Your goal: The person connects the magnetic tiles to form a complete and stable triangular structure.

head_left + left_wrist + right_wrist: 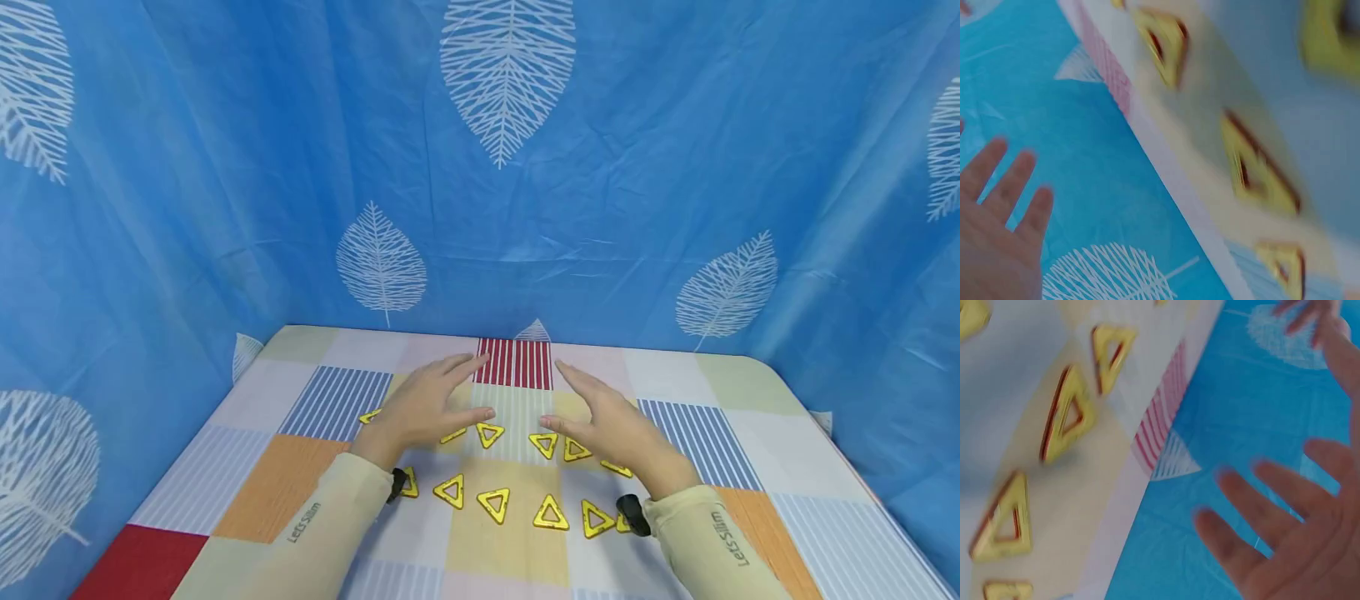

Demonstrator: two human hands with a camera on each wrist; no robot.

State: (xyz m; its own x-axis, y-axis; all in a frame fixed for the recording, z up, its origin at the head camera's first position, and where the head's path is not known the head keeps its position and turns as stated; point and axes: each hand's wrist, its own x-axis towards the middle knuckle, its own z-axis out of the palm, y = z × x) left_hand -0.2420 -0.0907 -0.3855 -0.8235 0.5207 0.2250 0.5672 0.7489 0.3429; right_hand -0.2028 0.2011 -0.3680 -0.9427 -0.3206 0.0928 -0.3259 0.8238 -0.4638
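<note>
My left hand point(431, 402) hovers above the table with fingers extended and thumb apart, holding nothing. Opposite it, my right hand point(611, 423) is held the same way, palm turned inward, also with nothing in it. Beneath and between the hands lie several flat yellow triangles with hollow centres, such as one triangle point(488, 444) near the left thumb and another triangle point(533, 450) by the right thumb. A nearer row includes a triangle point(496, 492) and a triangle point(551, 525). In the right wrist view, a triangle point(1084, 429) shows reddish-brown side edges. Both forearms partly cover some triangles.
A patchwork-patterned cloth point(510, 575) covers the table. Behind and around it hangs a blue curtain point(585, 200) with white leaf prints, meeting the table's far edge. Dark bands point(633, 514) sit at the wrists.
</note>
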